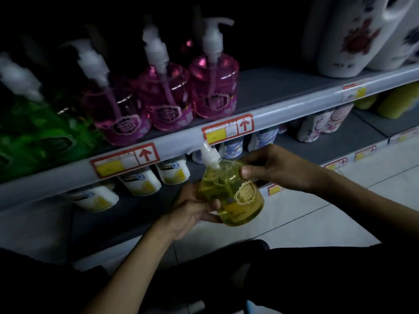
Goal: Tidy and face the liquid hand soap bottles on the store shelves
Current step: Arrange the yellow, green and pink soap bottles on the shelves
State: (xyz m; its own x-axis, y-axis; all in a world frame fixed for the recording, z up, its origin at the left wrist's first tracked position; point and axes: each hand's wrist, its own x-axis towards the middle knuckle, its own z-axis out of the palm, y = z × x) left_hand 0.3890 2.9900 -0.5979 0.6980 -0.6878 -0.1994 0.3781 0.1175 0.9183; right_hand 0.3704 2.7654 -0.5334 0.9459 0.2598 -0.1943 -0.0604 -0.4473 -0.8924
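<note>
Right now you have the yellow soap bottle [231, 196] off the shelf and held in the air at the centre of the frame, in front of the lower shelf's edge. Your left hand [190, 209] cradles its lower side from the left, fingers [213, 203] wrapped against the body, while your right hand [272, 168] closes on its shoulder from the right, thumb pressed near the neck. Both hands are shut on the bottle, and that two-sided hold looks meant for turning it so the emblem faces out. The bottle leans, its white pump [209, 155] tilted toward the upper left and overlapping the shelf rail [181, 139] in the picture.

The gold scalloped emblem [246, 192] on the bottle faces toward the lower right; its characters are too small and blurred to read.

Above the rail, three pink soap bottles [214, 87] stand upright in a row at upper centre, labels forward, with bare shelf to their right, which I would judge a likely slot for a bottle. Green soap bottles [34, 137] fill the far left, blurred.

On the rail, the price tags [227, 130] are red-framed with a yellow patch and a red upward arrow; the print is unreadable. White bottles [140, 180] sit on the lower shelf behind your hands, and large white floral containers [353, 37] stand at upper right.
</note>
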